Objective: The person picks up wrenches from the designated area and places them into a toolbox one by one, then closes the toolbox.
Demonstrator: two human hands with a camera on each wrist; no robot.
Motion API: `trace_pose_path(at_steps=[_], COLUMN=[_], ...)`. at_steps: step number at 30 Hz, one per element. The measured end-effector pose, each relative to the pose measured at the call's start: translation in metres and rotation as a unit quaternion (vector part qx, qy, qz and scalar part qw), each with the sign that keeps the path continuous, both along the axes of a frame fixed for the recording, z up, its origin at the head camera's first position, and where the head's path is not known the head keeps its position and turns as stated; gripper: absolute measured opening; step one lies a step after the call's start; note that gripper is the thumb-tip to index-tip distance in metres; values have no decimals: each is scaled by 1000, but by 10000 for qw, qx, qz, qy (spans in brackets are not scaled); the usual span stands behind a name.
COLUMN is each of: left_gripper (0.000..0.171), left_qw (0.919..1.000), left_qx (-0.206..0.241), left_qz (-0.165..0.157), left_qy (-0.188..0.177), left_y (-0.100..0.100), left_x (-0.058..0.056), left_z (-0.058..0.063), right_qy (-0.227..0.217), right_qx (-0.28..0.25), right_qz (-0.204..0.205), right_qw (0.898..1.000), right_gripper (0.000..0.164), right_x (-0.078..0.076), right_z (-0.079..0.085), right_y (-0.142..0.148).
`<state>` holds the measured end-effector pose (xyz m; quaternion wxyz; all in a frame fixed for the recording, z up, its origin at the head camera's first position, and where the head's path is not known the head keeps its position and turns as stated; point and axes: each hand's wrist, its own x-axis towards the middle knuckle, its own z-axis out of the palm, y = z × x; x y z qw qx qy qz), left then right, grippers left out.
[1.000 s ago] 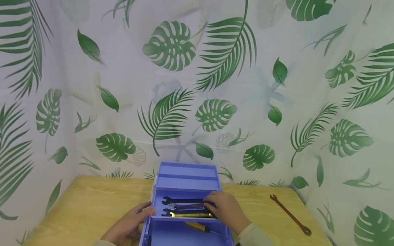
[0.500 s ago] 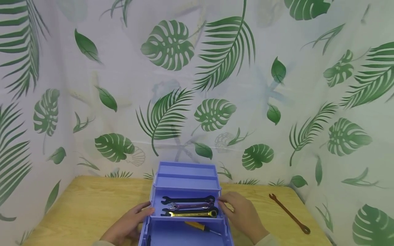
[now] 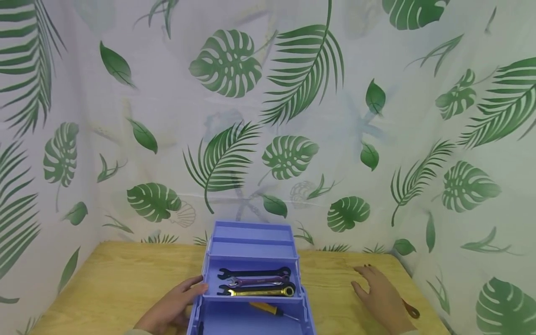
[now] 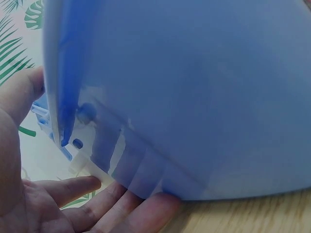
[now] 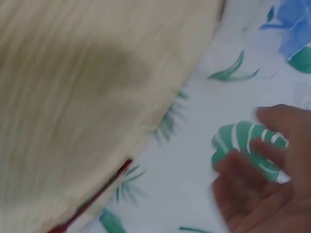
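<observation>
A blue toolbox (image 3: 253, 249) stands unfolded on the table. Its upper tray holds a black wrench (image 3: 251, 273), a purple wrench (image 3: 255, 281) and a gold wrench (image 3: 257, 292), with another dark one partly hidden behind the gold one. My left hand (image 3: 169, 304) holds the toolbox's left side, thumb at the tray rim; in the left wrist view its fingers (image 4: 150, 213) lie against the outer wall. Away to the right, my right hand (image 3: 381, 298) hovers with loose, spread fingers over a reddish-brown wrench (image 3: 412, 310), covering most of it. In the right wrist view this wrench (image 5: 95, 196) lies apart from the fingers.
In the toolbox's lower compartment lies a screwdriver with a yellow handle (image 3: 264, 307), next to a dark object (image 3: 201, 327) at the left wall. The wooden table (image 3: 138, 270) ends against a leaf-patterned cloth backdrop (image 3: 234, 107).
My right hand has left the wrenches in the tray and moved right, over the reddish-brown wrench. The left hand stays on the toolbox.
</observation>
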<state>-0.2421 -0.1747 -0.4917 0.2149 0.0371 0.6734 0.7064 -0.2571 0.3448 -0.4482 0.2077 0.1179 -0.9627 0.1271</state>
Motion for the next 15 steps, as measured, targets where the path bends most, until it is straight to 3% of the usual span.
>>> trace_pose_path(at_steps=[2, 6, 10, 15], left_gripper=[83, 83, 84, 85], left_qw=[10000, 9999, 9998, 9998], left_qx=[42, 106, 167, 153], left_qz=[-15, -68, -107, -120], left_qy=[-5, 3, -25, -110], left_y=[0, 0, 0, 1], left_x=[0, 1, 2, 2], left_z=[-1, -2, -1, -2], right_qy=[-862, -2153, -2424, -2603], right_qx=[103, 172, 195, 100], right_qz=[-493, -1237, -1725, -1919], right_qw=[9950, 9685, 9545, 9462], right_gripper=[48, 50, 39, 25], right_x=[-2, -3, 1, 2], right_z=[-2, -12, -27, -36], right_y=[20, 61, 91, 111])
